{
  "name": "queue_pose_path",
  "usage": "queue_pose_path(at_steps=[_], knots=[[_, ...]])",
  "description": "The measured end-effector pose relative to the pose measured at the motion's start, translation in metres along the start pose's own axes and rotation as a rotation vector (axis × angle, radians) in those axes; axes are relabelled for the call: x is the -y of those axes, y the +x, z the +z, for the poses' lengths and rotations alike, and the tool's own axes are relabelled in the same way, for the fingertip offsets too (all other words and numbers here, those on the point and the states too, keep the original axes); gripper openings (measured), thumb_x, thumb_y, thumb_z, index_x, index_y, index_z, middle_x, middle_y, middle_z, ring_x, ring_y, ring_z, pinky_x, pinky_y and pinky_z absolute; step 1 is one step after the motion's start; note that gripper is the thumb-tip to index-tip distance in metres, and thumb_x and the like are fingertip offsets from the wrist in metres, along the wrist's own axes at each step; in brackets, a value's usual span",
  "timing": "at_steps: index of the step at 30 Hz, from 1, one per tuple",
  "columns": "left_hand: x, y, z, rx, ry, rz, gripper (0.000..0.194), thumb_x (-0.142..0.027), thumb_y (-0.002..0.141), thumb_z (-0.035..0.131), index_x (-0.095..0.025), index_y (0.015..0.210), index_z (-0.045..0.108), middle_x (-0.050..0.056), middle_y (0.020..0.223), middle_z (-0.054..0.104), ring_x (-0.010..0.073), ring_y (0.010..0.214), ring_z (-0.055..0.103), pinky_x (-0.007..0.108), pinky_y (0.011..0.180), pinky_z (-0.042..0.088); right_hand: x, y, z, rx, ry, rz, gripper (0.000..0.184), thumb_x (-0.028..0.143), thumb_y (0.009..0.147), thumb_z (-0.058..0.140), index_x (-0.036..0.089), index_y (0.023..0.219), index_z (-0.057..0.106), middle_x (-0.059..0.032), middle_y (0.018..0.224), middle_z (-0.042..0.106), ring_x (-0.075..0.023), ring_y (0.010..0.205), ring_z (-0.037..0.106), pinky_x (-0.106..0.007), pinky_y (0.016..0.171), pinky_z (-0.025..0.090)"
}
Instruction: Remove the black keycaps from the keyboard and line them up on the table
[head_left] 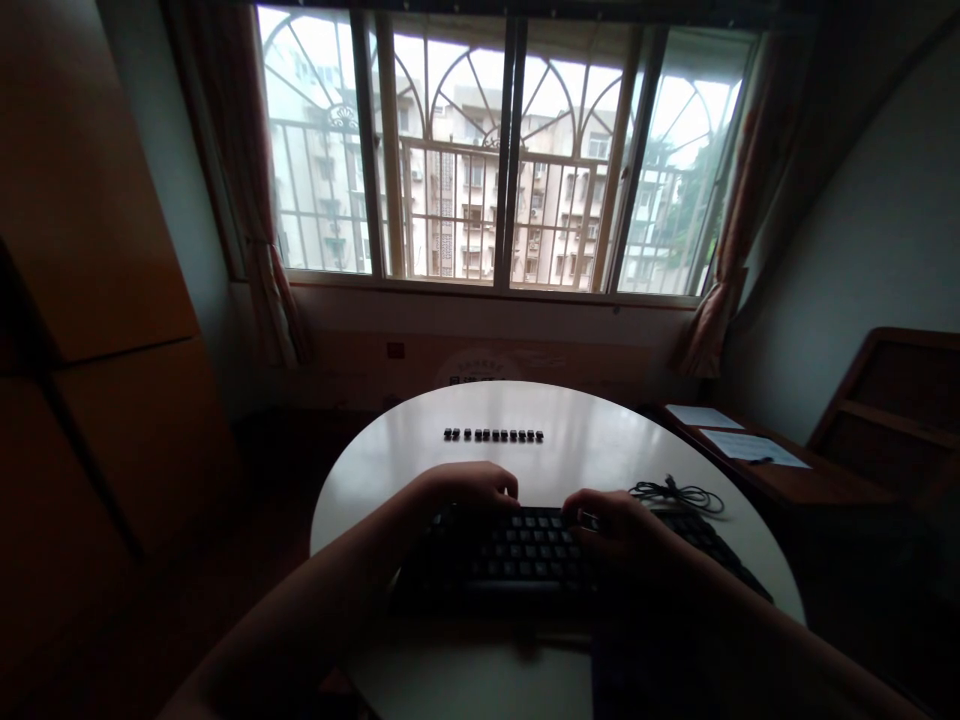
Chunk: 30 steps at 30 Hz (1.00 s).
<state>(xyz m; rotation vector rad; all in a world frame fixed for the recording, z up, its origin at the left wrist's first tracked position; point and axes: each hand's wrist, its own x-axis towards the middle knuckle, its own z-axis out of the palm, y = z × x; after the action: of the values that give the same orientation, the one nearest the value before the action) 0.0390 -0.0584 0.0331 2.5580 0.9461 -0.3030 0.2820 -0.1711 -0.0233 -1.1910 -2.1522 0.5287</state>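
Note:
A black keyboard (536, 548) lies on the round white table (600, 450) in front of me. My left hand (474, 483) is at its back edge on the left, with the fingers curled down against it. Over the right part of the keys is my right hand (609, 515), thumb and fingers pinched around something small and dark with a shiny edge that I cannot make out. Beyond the hands, several small black keycaps (493, 435) stand in a row on the tabletop. The lower part of the keyboard is in deep shadow.
A bundled black cable (679, 493) lies behind the keyboard's right end. To the right, a low wooden surface (832, 485) bears sheets of paper (754, 448) and a dark pen (760, 461). A wooden cabinet (127, 420) stands at the left, and a barred window fills the back.

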Motion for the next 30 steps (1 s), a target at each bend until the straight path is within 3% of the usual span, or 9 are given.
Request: queue_pose_path(at_steps=[30], knots=[[-0.0025,-0.0031,-0.001,-0.002,-0.012,-0.004,0.036,-0.041,0.087,0.053,-0.022,0.113,0.068,0.006,0.105,0.071,0.0207,0.087,0.064,0.027,0.069,0.048,0.0014,0.0008,0.0009,0.011,-0.028,0.014,0.018,0.027,0.085,0.06,0.021,0.101,0.066,0.0022,0.072,0.059,-0.0112,0.061,0.05,-0.021,0.056,0.039]])
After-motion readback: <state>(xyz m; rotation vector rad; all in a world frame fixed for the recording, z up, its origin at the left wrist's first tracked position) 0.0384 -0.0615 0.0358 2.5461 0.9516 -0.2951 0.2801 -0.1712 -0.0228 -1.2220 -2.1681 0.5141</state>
